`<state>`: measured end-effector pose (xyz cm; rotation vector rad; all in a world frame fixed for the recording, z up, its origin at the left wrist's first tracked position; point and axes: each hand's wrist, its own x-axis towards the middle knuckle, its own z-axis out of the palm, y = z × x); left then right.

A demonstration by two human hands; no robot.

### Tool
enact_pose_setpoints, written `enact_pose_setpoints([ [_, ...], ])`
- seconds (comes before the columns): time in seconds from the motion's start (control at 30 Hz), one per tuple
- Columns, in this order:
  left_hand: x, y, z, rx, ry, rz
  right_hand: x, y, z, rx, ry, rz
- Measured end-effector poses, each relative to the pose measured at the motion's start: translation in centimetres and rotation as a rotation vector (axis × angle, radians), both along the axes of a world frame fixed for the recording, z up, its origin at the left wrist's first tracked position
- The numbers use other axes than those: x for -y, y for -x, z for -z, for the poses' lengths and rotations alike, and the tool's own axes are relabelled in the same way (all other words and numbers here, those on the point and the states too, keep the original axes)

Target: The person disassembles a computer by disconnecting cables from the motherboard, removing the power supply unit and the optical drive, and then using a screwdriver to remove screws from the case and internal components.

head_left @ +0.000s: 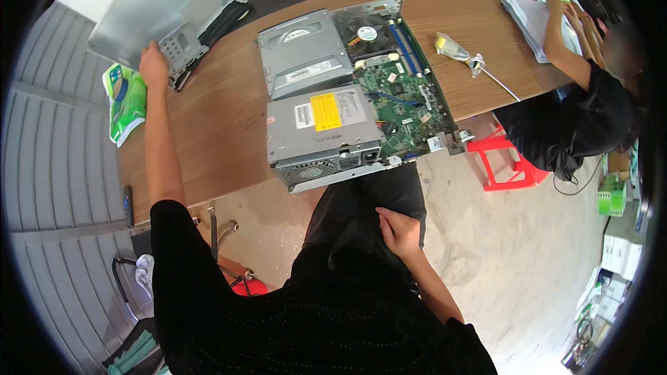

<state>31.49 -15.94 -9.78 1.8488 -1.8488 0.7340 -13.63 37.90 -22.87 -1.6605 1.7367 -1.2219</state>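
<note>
One brown wood-grain table [215, 146] carries the work. An open grey sheet-metal computer chassis [382, 6] lies at its centre, the near end projecting past the table edge above the person's lap. To the far left, a broad grey sheet-metal cover [170, 10] stands tilted on the table, well apart from the chassis. Inside the chassis, a green circuit board [399, 90] occupies the right side. A grey box-shaped power supply [326, 121] with a yellow label sits at the near left; a flat grey metal drive unit [306, 55] lies beyond it. Beside the drive unit is a round black cooling fan [368, 31]. A green-and-white plastic packet [125, 104] lies at the table's left edge, beside the left forearm. The left hand [154, 66] grips the cover's near edge, fingers closed around the metal. The right hand [401, 232] rests on the lap, its fingers partly curled; their full closure and any contents cannot be determined.
</note>
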Motion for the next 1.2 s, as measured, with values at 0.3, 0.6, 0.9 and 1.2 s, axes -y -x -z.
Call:
enact_pose_setpoints([
  [0.3,2.9,-0.1,1.7,0.049,-0.062,-0.093,1.3,0.2,-0.1,-0.091,0.006,0.002],
  [0.6,-2.2,4.8,1.1,0.174,-0.109,-0.033,1.6,-0.2,-0.3,-0.147,0.026,0.019],
  [0.9,-2.4,11.8,1.6,-0.521,-0.461,0.604,1.3,-0.2,0.2,-0.169,0.075,0.019],
  [1.2,-7.7,23.3,2.7,-0.86,-0.773,0.722,3.0,-3.5,-3.6,0.898,-0.235,0.042],
])
